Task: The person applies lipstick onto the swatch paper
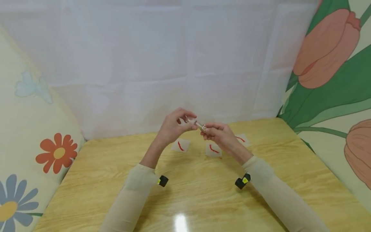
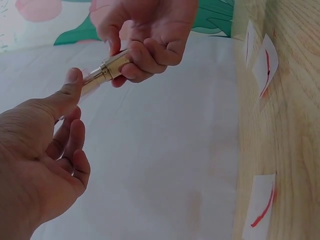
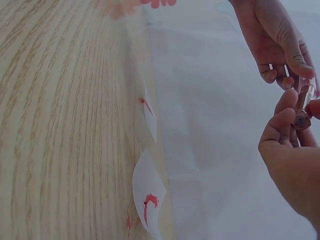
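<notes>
Above the far part of the table, both hands meet on a lipstick [image 1: 204, 128] in a gold tube. My right hand [image 1: 221, 134] grips its base between thumb and curled fingers. The clear cap [image 1: 190, 120] is pinched by my left hand [image 1: 171, 126], thumb on one side and fingers on the other. In the left wrist view the gold tube [image 2: 115, 64] runs into the cap [image 2: 90, 84]. Whether the cap is fully seated cannot be told. From the right wrist, the round base end of the lipstick [image 3: 301, 120] shows between the fingertips.
Three white paper pieces with red strokes lie on the wooden table [image 1: 191, 187]: a left one [image 1: 176, 147], a middle one [image 1: 210, 152] and a right one [image 1: 247, 141] partly behind the right hand. Red smudges [image 3: 128, 223] mark the wood. A white cloth [image 1: 139, 64] hangs behind.
</notes>
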`<state>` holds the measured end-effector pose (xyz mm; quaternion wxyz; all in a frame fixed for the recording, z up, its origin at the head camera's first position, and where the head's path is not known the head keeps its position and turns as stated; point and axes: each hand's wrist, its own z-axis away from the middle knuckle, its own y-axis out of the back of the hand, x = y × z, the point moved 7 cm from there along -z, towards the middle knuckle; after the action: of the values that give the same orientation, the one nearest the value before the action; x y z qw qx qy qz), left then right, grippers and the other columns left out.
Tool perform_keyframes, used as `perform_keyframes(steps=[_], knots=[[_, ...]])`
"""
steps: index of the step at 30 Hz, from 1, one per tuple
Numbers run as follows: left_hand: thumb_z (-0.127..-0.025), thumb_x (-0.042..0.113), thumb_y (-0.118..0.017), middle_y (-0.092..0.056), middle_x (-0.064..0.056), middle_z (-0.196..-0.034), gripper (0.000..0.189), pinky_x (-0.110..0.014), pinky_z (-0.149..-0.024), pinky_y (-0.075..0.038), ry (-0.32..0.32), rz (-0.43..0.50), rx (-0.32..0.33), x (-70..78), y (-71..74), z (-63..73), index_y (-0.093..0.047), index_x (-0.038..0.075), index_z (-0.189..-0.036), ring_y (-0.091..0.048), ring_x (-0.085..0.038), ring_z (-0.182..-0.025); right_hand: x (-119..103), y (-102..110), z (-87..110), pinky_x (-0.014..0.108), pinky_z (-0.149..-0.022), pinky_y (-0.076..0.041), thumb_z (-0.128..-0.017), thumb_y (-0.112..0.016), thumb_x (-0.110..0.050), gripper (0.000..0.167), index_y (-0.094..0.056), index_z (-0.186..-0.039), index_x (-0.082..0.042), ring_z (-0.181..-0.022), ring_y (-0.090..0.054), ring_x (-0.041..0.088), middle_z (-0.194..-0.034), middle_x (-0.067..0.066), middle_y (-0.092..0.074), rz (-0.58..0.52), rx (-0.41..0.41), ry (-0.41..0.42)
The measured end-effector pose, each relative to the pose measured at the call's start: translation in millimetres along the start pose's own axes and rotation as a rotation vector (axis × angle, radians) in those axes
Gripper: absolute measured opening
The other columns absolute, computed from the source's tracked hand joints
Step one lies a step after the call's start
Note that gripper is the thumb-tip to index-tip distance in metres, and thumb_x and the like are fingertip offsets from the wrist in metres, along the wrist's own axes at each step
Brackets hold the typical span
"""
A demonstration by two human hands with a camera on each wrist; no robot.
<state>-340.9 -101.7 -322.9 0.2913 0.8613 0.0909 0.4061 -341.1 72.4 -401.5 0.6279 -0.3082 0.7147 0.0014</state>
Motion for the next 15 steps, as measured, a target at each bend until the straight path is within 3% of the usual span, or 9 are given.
perform_keyframes(steps=[15], knots=[[-0.089,0.02,-0.082,-0.069,0.006,-0.105,0.032,-0.04,-0.081,-0.046,-0.015,0.038,-0.036,3.3,-2.9,0.3,-0.072,0.016,-0.12,-0.062,-0.015,-0.096,-0.1,-4.6,0.1,0.03,-0.072,-0.052,-0.098,-0.056,0.003,0.019,-0.074,-0.105,-0.001,-0.08,-0.068,0.02,-0.094,0.015,-0.073,0.005,-0.026,-0.01]])
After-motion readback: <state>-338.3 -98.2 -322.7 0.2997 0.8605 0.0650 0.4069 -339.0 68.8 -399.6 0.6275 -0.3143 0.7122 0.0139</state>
